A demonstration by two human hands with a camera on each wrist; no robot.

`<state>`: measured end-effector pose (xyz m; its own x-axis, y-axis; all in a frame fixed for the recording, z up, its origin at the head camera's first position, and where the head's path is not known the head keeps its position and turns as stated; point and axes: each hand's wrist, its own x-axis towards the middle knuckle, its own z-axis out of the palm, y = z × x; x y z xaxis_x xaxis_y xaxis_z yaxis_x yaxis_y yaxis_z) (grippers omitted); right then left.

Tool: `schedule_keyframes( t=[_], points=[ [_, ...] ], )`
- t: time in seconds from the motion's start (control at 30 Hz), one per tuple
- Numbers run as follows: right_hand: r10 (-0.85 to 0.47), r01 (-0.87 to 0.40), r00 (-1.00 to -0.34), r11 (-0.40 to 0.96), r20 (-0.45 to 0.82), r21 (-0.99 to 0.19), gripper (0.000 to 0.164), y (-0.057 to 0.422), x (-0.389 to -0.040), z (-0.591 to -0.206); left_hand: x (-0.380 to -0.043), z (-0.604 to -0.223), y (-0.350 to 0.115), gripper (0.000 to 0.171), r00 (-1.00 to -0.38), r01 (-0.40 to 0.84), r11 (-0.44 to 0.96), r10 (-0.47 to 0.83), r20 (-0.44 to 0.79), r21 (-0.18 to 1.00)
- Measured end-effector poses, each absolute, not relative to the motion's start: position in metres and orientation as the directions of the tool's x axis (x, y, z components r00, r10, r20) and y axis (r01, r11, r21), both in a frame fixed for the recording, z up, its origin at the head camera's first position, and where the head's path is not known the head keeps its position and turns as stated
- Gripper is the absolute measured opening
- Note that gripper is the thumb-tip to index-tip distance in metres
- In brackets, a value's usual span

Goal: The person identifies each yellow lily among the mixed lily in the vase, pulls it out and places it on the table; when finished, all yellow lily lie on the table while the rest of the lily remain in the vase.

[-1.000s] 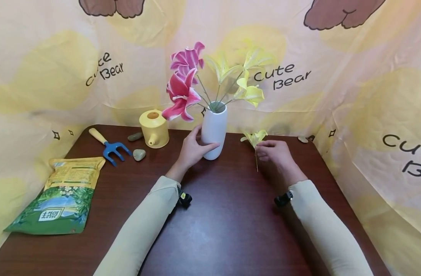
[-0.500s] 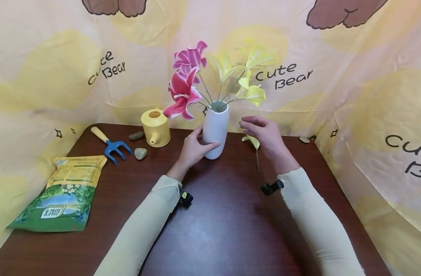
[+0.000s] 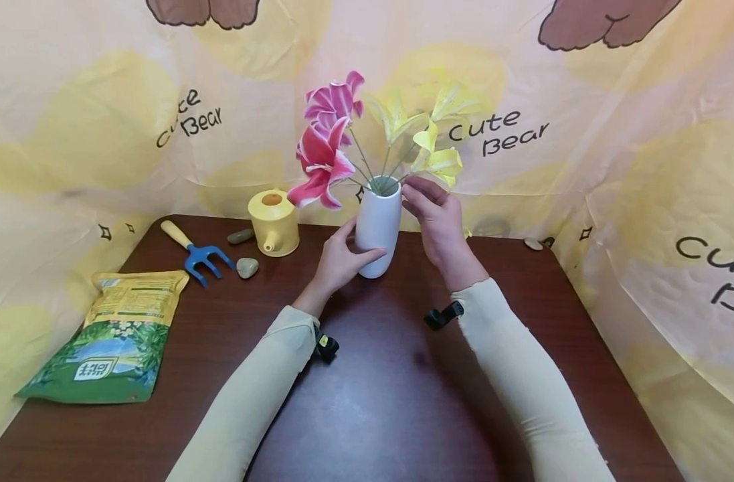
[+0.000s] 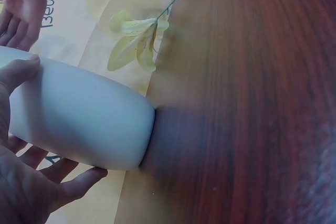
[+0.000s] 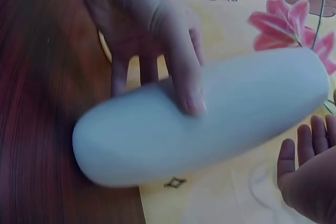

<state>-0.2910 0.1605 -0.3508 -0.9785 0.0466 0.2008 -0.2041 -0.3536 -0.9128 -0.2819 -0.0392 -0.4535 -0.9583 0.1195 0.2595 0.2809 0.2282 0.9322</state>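
My left hand grips the lower part of a white vase, thumb across its front. In the left wrist view, that vase stands on the table. Pink lilies lean left out of its mouth, while yellow lilies lean right. My right hand is raised at the vase's right side, fingertips right at the rim beside a stem. Its fingers look relaxed in the right wrist view, where the hand shows beside the vase. A single yellow lily lies on the table, mostly hidden behind my right hand in the head view.
Left of the vase stand a yellow watering can, a blue hand fork and grey stones. A green and yellow bag lies at the table's left edge. Another stone sits at the back right, near the printed cloth wall.
My right hand has left the single yellow lily lying on the table and moved up and left to the vase's rim. My left hand keeps its grip on the vase.
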Motion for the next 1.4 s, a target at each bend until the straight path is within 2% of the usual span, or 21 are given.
schedule_keyframes(
  t=[0.23,0.6,0.77,0.87,1.07,1.27,1.4],
  points=[
    [0.121,-0.239,-0.971,-0.401,0.207,-0.884,0.022,0.142,-0.295,-0.352,-0.283,-0.455,-0.039,0.089,-0.957,0.284,0.234,0.124,0.262,0.93],
    [0.169,-0.223,-0.972,-0.453,0.163,-0.863,0.022,0.135,-0.297,-0.346,-0.281,-0.453,-0.039,0.088,-0.957,0.285,0.231,0.127,0.262,0.93],
    [0.195,-0.262,-0.962,-0.473,0.19,-0.841,0.023,0.139,-0.296,-0.341,-0.281,-0.453,-0.039,0.088,-0.958,0.284,0.245,0.117,0.263,0.927],
    [0.22,-0.3,-0.95,-0.454,0.221,-0.839,0.02,0.141,-0.295,-0.337,-0.282,-0.453,-0.039,0.089,-0.958,0.283,0.251,0.112,0.263,0.925],
    [0.254,-0.345,-0.932,-0.408,0.258,-0.846,0.003,0.141,-0.293,-0.334,-0.281,-0.454,-0.039,0.089,-0.96,0.278,0.248,0.114,0.257,0.928],
    [0.299,-0.398,-0.905,-0.352,0.301,-0.847,0.006,0.139,-0.294,-0.326,-0.282,-0.453,-0.039,0.09,-0.96,0.277,0.254,0.116,0.255,0.927],
    [0.3,-0.411,-0.903,-0.394,0.307,-0.822,0.004,0.143,-0.293,-0.318,-0.281,-0.453,-0.039,0.09,-0.959,0.281,0.26,0.112,0.26,0.924]
  ],
)
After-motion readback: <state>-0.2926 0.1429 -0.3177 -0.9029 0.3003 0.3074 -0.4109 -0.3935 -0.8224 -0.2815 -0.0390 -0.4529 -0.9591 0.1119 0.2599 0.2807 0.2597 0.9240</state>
